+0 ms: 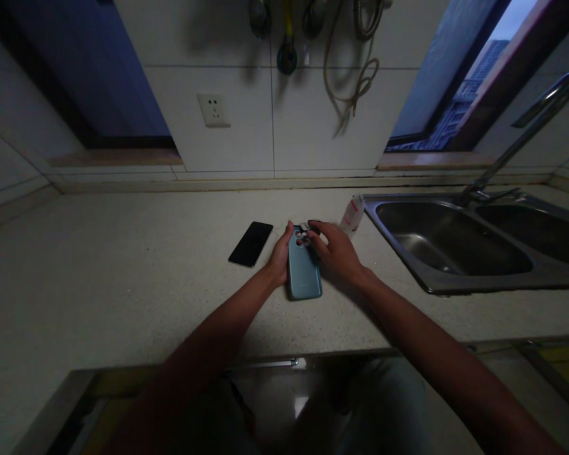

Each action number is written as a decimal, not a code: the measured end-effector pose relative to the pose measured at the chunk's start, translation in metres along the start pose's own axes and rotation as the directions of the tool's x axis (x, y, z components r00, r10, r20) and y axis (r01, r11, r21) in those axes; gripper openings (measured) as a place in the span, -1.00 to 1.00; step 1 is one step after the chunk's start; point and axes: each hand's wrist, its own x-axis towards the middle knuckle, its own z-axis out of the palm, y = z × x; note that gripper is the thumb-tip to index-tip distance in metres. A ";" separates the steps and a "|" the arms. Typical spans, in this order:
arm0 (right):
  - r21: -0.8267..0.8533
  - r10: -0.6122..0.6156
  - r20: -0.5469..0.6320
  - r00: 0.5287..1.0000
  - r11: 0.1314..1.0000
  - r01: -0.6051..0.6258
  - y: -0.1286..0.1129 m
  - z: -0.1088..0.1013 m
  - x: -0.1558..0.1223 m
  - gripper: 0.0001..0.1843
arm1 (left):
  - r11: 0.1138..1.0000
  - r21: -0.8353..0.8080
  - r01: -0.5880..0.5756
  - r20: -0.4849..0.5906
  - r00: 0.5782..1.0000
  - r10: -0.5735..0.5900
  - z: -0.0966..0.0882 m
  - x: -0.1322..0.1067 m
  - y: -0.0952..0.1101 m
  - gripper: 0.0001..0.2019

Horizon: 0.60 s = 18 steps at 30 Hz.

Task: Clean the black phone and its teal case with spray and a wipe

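Observation:
A light teal phone case [305, 275], with round camera cutouts near its top, is held just over the counter. My left hand [279, 258] grips its left edge, the thumb lying along the upper side. At the upper right corner my right hand [336, 248] has its fingers bent together by the camera cutouts. A small whitish and dark bit shows at these fingertips; I cannot make out what it is. Left of my hands a phone [251, 244] lies flat, its dark screen up. Behind my right hand stands a crumpled clear plastic packet [353, 213] with red print.
The pale speckled counter [137, 272] runs along a tiled wall. To the right is a steel double sink [448, 240] with a tall faucet [526, 136]. A wall socket [213, 110], pipes and a tied cord [355, 88] are above. The counter's front edge lies beneath my forearms.

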 end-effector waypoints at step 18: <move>0.153 0.129 0.014 0.992 0.980 -0.129 -0.012 -0.009 0.001 -0.48 | 0.996 -0.015 -0.091 0.018 0.996 0.092 -0.001 0.002 0.006 -0.51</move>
